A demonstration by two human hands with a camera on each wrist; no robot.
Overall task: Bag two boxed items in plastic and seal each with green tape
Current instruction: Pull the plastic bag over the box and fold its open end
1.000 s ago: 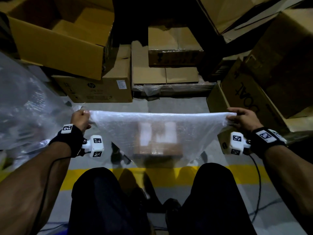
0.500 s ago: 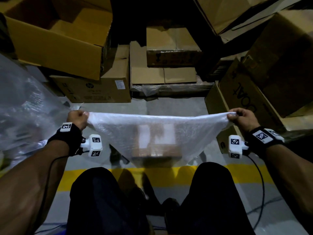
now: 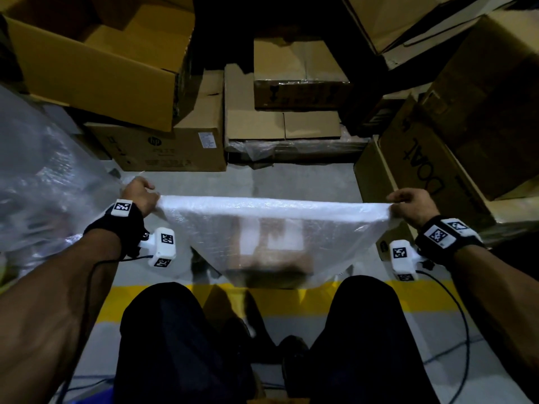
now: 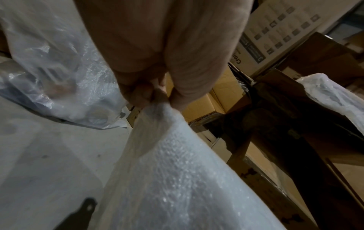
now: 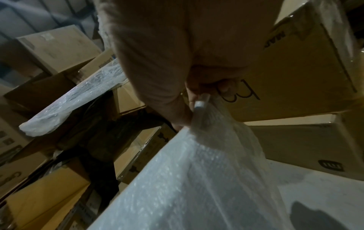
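A translucent bubble-textured plastic bag (image 3: 271,228) hangs stretched between my two hands above the floor. A brown cardboard box with white labels (image 3: 271,246) shows through it, resting at the bag's bottom. My left hand (image 3: 140,193) pinches the bag's top left corner (image 4: 157,107). At the top right corner (image 5: 199,109), my right hand (image 3: 411,202) pinches the plastic. The top edge runs taut and level between them. No green tape is in view.
Stacked cardboard boxes (image 3: 157,147) wall the far side, and an open carton (image 3: 420,158) stands at the right. A heap of clear plastic (image 3: 38,176) lies at the left. My knees (image 3: 169,330) sit below, over a yellow floor line (image 3: 274,298).
Both hands have held their grip on the bag's corners. The bag with the box has shifted slightly nearer and lower in view; otherwise nothing moved.
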